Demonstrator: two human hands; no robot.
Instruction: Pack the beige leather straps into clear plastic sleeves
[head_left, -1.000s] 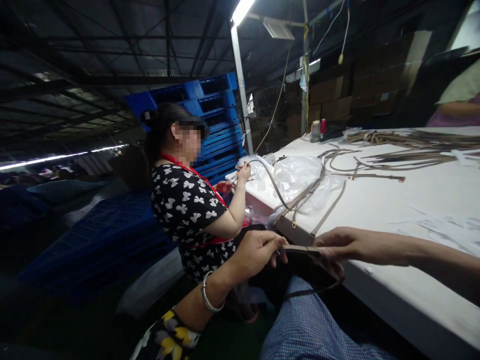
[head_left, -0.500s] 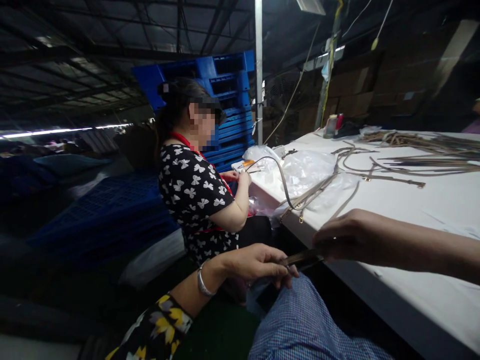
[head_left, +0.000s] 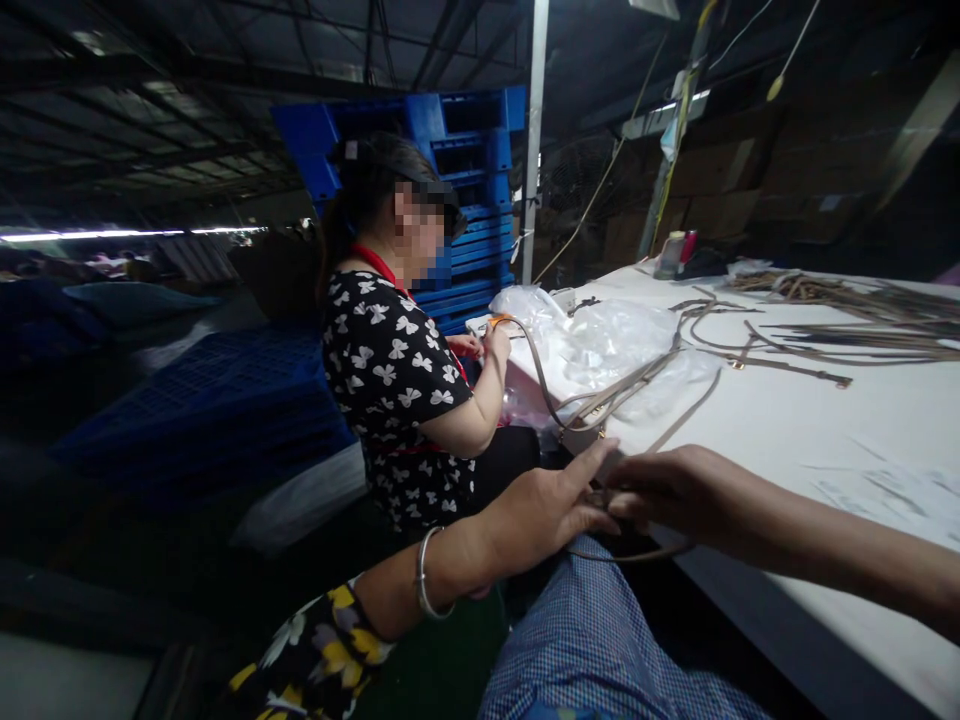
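Observation:
My left hand (head_left: 546, 508), with a silver bangle at the wrist, meets my right hand (head_left: 679, 488) above my lap. Between their fingertips is a narrow brown strap (head_left: 637, 557), part of which hangs in a low loop beneath the right hand. The left thumb is bent in against the strap while the index finger points up and forward. My right fingers are curled closed on it from the other side. The fingers hide most of the gripped part. Blue checked cloth (head_left: 592, 640) covers my lap.
A white table (head_left: 825, 440) runs along my right, bearing loose brown straps (head_left: 630, 378), a strap pile (head_left: 847, 300) and clear plastic bags (head_left: 615, 335). Ahead on the left, a co-worker (head_left: 397, 370) sits handling a strap. Blue pallets (head_left: 472, 240) are stacked behind.
My hands have come together, the left moving right and up toward the right. The stretch of strap between them is now mostly covered, and a loop hangs below. The camera view shifted slightly.

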